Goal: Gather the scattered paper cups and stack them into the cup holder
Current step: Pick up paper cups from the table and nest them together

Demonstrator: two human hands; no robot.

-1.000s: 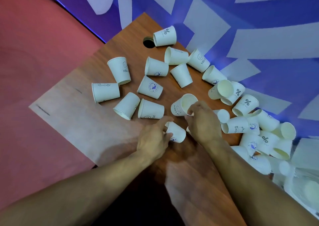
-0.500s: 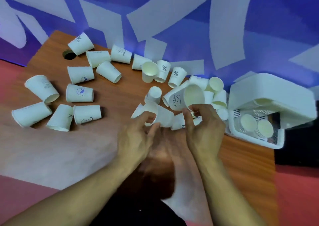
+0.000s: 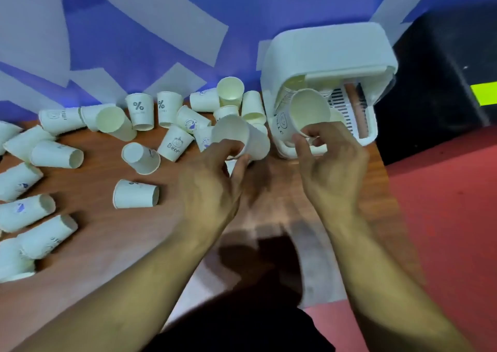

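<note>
My right hand [image 3: 326,163] pinches the rim of a white paper cup [image 3: 304,115] printed HELLO, its mouth facing me, just in front of the white cup holder [image 3: 330,53]. My left hand [image 3: 212,182] grips another white cup [image 3: 242,136], bottom towards me, lifted above the table and left of the holder. Stacked cups show inside the holder behind the held cup. Several loose white cups, such as one marked % [image 3: 139,112] and one lying on its side [image 3: 135,193], are scattered over the wooden table [image 3: 107,244].
The holder stands at the table's back right corner. A black box [image 3: 443,82] sits right of it. Red floor [image 3: 443,217] lies beyond the table's right edge. A blue and white patterned wall [image 3: 134,29] runs along the back.
Both hands lifted a cup each off the table and carried them right. My right hand's cup now sits in front of the holder's opening. The view swung right.
</note>
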